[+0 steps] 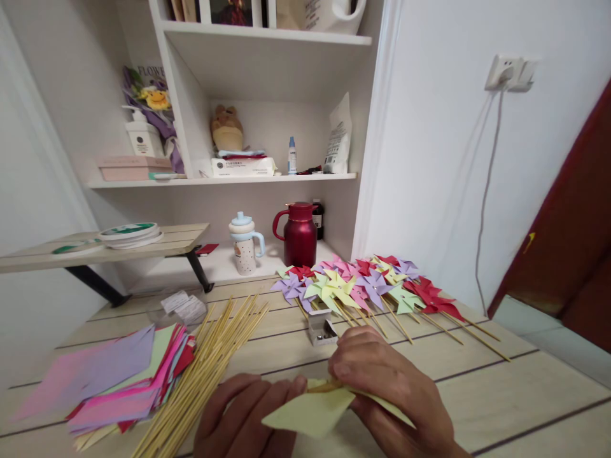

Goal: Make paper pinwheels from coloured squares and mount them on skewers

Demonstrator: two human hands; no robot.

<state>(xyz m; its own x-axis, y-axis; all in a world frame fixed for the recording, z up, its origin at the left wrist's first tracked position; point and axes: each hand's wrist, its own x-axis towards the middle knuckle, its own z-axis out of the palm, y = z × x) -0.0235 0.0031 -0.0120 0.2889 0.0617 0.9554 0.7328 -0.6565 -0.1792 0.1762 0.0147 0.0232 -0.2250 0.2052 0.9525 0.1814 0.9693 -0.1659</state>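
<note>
Pale yellow-green folded paper [312, 413] is held low in front of me, between both hands. My left hand [248, 416] has its fingers curled against the paper's left side. Around the right side of the same paper, my right hand [391, 381] is closed, with its fingertips bent over the top edge. A narrow tan piece shows between the two hands; whether it is a stick or a fingertip I cannot tell. Just beyond my right hand stands a small open box [322, 329] with little metal pieces inside.
Several finished paper pinwheels [356, 283] on sticks lie at the back right. Left of my hands are a bundle of wooden sticks [210, 369] and a stack of coloured paper sheets [119, 375]. A red thermos jug [300, 235] and a spotted cup [245, 248] stand behind.
</note>
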